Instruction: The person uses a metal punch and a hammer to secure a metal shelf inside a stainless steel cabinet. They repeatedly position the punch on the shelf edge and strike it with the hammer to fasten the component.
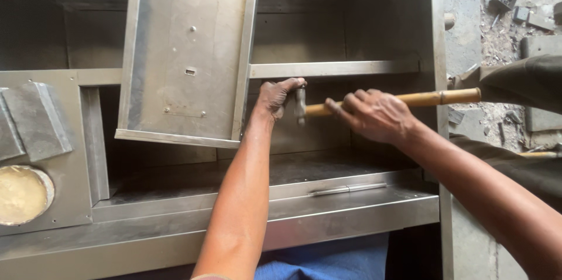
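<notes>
Gripping the wooden handle near its head, the right hand [374, 115] is holding a hammer [404, 101] level, fingers curled around it. The left hand [276, 97] is pinching something too small to tell right against the hammer head, beside the panel [181, 52] of the steel cabinet [351, 210].

Both forearms are bare to the frame's edge, and the left hand [280, 96] and right hand [374, 116] wear no gloves. Below the left forearm shows blue cloth [328, 262] of the person's clothing.
</notes>
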